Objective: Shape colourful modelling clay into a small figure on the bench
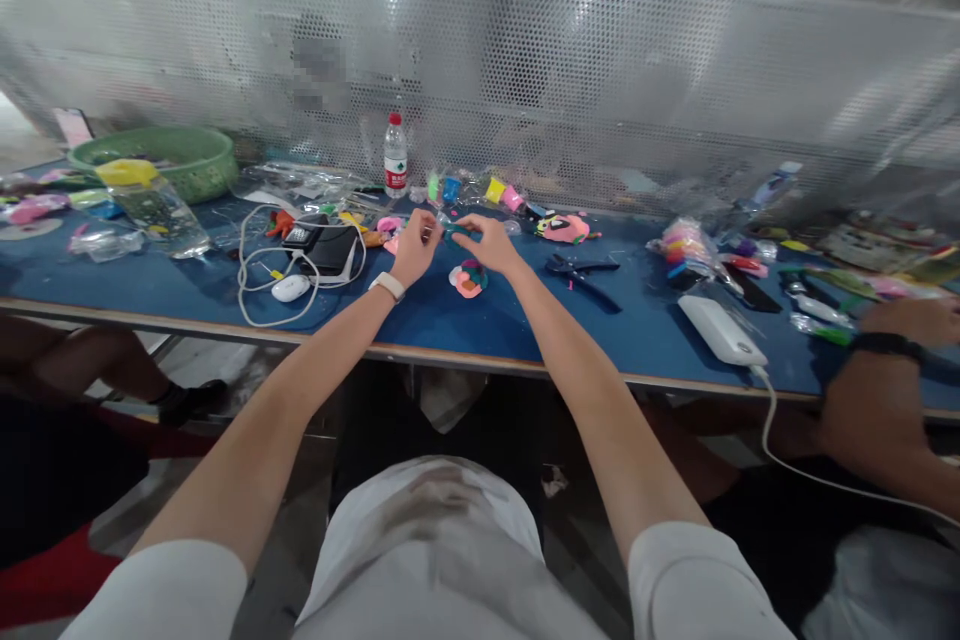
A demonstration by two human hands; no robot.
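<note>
Head view: 2 bare arms reach out over the blue table [525, 330]. Left hand [415, 247] w/ 1 white wristband [388, 285], fingers curled in, tips pinching one end of a small teal clay piece [455, 234]. Right hand [487, 242] just beside it, thumb and forefinger pinched on the other end; other fingers loosely bent. The piece sits between both hands, held just above the table, near its far-middle part. Too small to tell its exact shape.

Just below right hand: 1 clay lump [469, 277], pink w/ teal and red, lying on the table. Right of it, 1 pair of dark pliers [581, 270]. Further right, 1 white power bank [721, 330] w/ cable running off the edge. Left of hands: 1 black device [328, 245], 1 white mouse [289, 288], white cable looped round them. At back: 1 water bottle [395, 156] upright w/ red cap; 1 green basket [169, 156] far left. 1 other person's hand [911, 320] w/ dark wristband at far right edge.
</note>
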